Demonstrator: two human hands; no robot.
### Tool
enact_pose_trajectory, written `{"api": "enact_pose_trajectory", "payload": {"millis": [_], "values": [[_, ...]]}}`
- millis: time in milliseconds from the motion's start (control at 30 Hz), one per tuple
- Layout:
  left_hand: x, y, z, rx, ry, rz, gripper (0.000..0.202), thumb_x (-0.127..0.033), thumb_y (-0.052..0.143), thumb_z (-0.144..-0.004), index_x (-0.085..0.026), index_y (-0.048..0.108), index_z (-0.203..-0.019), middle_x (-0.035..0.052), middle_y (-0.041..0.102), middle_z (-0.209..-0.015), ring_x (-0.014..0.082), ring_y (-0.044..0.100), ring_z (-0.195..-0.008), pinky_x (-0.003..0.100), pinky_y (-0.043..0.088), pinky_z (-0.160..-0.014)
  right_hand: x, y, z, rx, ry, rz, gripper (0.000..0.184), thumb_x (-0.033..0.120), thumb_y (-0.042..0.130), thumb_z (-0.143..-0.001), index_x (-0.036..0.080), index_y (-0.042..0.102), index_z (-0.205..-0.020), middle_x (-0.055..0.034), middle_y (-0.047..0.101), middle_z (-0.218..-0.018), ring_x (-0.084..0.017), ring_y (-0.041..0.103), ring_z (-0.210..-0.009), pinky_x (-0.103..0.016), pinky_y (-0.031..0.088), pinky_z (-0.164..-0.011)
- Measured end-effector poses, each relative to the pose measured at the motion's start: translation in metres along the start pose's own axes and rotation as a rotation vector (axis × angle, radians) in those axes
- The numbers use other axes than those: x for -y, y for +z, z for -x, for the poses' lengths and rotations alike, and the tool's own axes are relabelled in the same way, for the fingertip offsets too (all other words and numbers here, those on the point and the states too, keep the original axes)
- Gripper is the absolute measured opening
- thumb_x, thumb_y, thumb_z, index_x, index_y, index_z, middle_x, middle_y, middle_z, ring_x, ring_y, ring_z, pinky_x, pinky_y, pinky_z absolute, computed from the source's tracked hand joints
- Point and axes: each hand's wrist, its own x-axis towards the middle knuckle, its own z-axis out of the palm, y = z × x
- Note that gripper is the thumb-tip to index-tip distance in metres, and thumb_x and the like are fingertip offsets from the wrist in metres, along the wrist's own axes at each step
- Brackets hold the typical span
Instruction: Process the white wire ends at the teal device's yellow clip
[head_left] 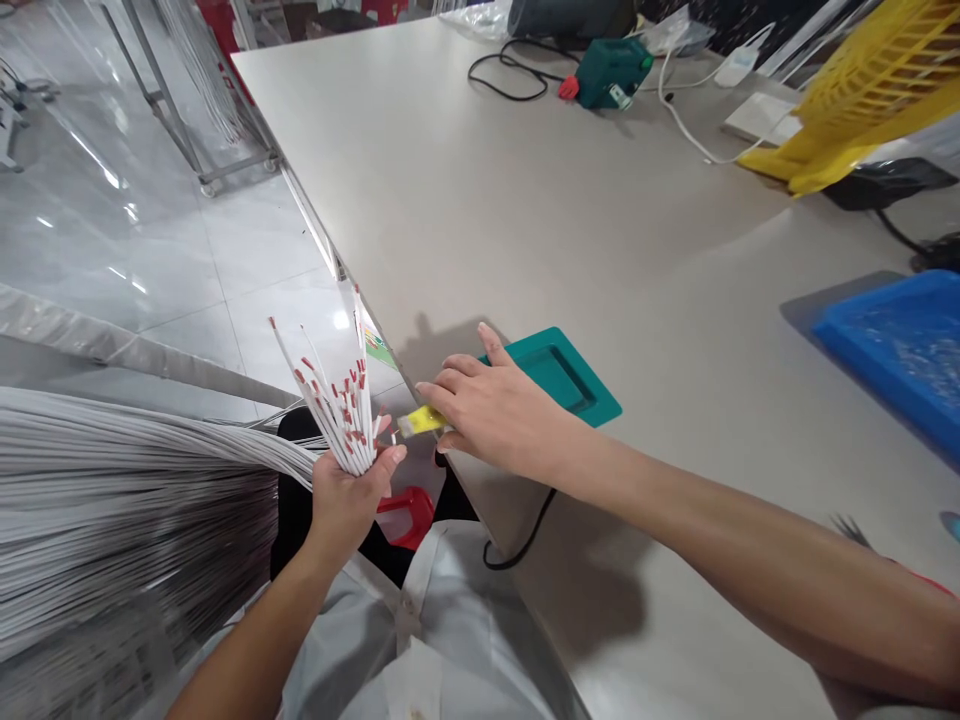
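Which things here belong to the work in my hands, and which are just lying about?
Seemingly in use:
- white wires with reddish ends, in the left hand
- yellow piece, between the right hand's thumb and fingers

Seemingly lying about:
- dark green box
- blue tray
- yellow slatted frame

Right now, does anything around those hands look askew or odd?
Only mildly: in the left hand, the white wires end unevenly, a few sticking up well above the rest. Nothing looks plainly spilled.
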Motion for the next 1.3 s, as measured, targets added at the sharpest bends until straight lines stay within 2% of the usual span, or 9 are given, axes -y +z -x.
{"api": "enact_pose_trajectory", "payload": {"millis": [200,367,533,700,833,933,1033,1167,1300], "values": [[0.002,-0.009,0.002,-0.001,0.054,0.031,0.029,-0.027,0.071,-0.066,-0.014,0.065,-0.092,-0.0045,0.057,-0.057,0.0045,0.041,-0.039,0.02,0.036,-0.04,0.0,0.0,0.003,-0.187,-0.045,-0.081,0.053,0.055,0.059,-0.074,0.011,0.06,-0.104,-0.0109,0.066,-0.085,-0.028,0.056,-0.092,-0.056,0.027,-0.097],[0.002,-0.021,0.005,-0.007,0.111,0.104,0.015,-0.025,0.068,-0.07,-0.016,0.066,-0.081,-0.0059,0.053,-0.048,0.0053,0.042,-0.04,0.019,0.034,-0.042,0.027,0.003,0.014,-0.545,0.001,-0.344,0.021,0.026,0.05,-0.086,0.013,0.063,-0.098,-0.0091,0.066,-0.09,-0.018,0.06,-0.08,-0.03,0.05,-0.072],[0.003,-0.027,0.01,0.03,0.115,0.173,0.009,-0.025,0.067,-0.071,-0.016,0.065,-0.074,-0.0059,0.051,-0.046,0.0055,0.041,-0.04,0.019,0.032,-0.04,0.059,0.018,0.011,-0.448,0.155,-0.949,0.019,0.024,0.055,-0.083,0.013,0.064,-0.097,-0.0089,0.066,-0.087,-0.016,0.061,-0.078,-0.027,0.051,-0.066],[0.006,-0.027,0.014,0.118,0.09,0.221,0.01,-0.023,0.069,-0.068,-0.016,0.063,-0.072,-0.0061,0.05,-0.045,0.0054,0.038,-0.037,0.019,0.03,-0.037,0.072,0.029,-0.003,-0.546,0.229,-1.519,0.011,0.026,0.062,-0.079,0.019,0.07,-0.079,-0.004,0.068,-0.075,-0.013,0.06,-0.069,-0.026,0.05,-0.065],[0.006,-0.029,0.015,0.152,0.059,0.205,0.01,-0.024,0.069,-0.068,-0.015,0.065,-0.07,-0.0041,0.053,-0.046,0.0054,0.037,-0.035,0.02,0.03,-0.036,0.079,0.03,-0.005,-0.459,0.322,-1.872,0.019,0.032,0.061,-0.078,0.017,0.068,-0.067,-0.001,0.062,-0.064,-0.009,0.053,-0.05,-0.021,0.044,-0.045],[0.007,-0.031,0.014,0.14,0.037,0.189,0.012,-0.025,0.07,-0.067,-0.015,0.066,-0.07,-0.005,0.05,-0.043,0.0062,0.038,-0.035,0.021,0.03,-0.036,0.079,0.028,-0.001,-0.488,0.328,-1.839,0.029,0.032,0.059,-0.08,0.017,0.062,-0.056,-0.0002,0.058,-0.058,-0.01,0.054,-0.054,-0.023,0.045,-0.049],[0.009,-0.033,0.01,0.081,0.075,0.155,0.011,-0.025,0.07,-0.068,-0.015,0.067,-0.073,-0.0047,0.051,-0.045,0.0065,0.041,-0.039,0.021,0.033,-0.04,0.068,0.024,0.008,-0.558,0.227,-1.636,0.024,0.029,0.057,-0.082,0.017,0.064,-0.062,-0.0023,0.062,-0.063,-0.012,0.057,-0.063,-0.026,0.047,-0.061],[0.009,-0.032,0.005,0.008,0.081,0.145,0.018,-0.023,0.071,-0.067,-0.016,0.067,-0.083,-0.0026,0.059,-0.057,0.0052,0.042,-0.042,0.02,0.035,-0.041,0.052,0.015,0.02,-0.373,-0.074,-1.396,0.035,0.033,0.05,-0.086,0.015,0.065,-0.06,-0.0031,0.058,-0.056,-0.011,0.054,-0.055,-0.022,0.042,-0.052],[0.003,-0.03,0.008,0.065,0.088,0.092,0.026,-0.021,0.071,-0.065,-0.016,0.067,-0.091,0.0019,0.066,-0.075,0.0085,0.052,-0.051,0.02,0.042,-0.045,0.054,0.009,0.016,-0.459,0.057,-1.181,0.024,0.026,0.053,-0.084,0.014,0.067,-0.07,-0.0048,0.061,-0.064,-0.012,0.056,-0.062,-0.023,0.045,-0.057]]}}
